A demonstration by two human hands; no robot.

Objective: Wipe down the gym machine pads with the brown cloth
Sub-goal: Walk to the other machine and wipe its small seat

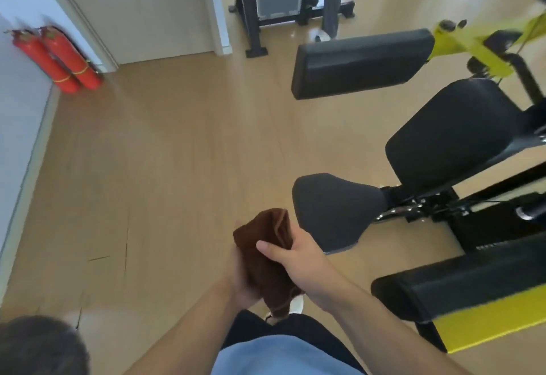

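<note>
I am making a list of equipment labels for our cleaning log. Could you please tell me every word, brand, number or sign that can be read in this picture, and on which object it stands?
No text can be read in this picture.
Fire extinguishers: any label is too blurred to read.
Black machine base: a pale strip of marks, too small and blurred to read.
Brown cloth, black pads and yellow frame: no lettering visible.

tan wood floor [177,153], two red fire extinguishers [57,58] by wall, black machine base [257,49]
</note>
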